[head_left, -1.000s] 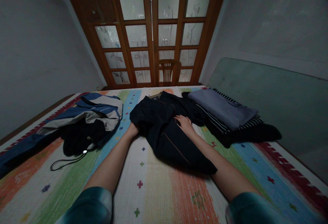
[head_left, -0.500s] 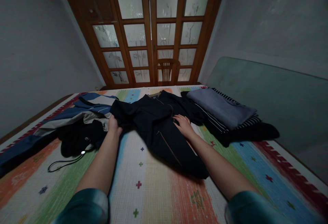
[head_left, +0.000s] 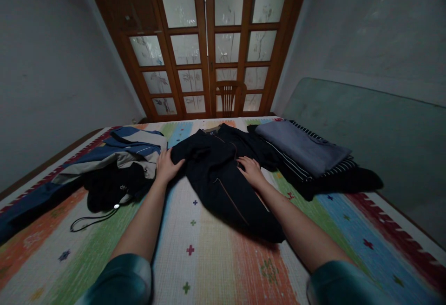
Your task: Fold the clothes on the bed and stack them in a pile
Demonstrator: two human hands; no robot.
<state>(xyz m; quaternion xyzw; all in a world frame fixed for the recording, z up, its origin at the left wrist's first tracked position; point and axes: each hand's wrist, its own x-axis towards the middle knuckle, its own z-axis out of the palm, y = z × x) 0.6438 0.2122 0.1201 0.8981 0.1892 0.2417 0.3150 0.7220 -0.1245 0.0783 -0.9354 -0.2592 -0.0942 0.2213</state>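
A dark navy jacket (head_left: 223, 179) with brown zip lines lies spread across the middle of the table, its collar at the far side. One sleeve reaches left and folds inward. My left hand (head_left: 167, 166) rests on that sleeve, thumb stretched apart from the fingers. On the jacket's right side, near the front zip, my right hand (head_left: 251, 170) lies with its fingers extended over the cloth. Just left of my left hand are a black garment with a drawcord (head_left: 111, 186) and a blue, grey and white jacket (head_left: 128, 149).
A folded stack (head_left: 303, 149) of grey, striped and black clothes sits at the right. Under everything is a striped multicoloured tablecloth (head_left: 209, 268). Beyond the far edge stands a wooden chair (head_left: 228, 98) before glazed wooden doors (head_left: 205, 30). A pale green panel (head_left: 365, 123) leans on the right wall.
My left hand has moved slightly right and its thumb has spread out over the sleeve. The sleeve's left end now lies lower and folded inward. My right hand has barely moved.
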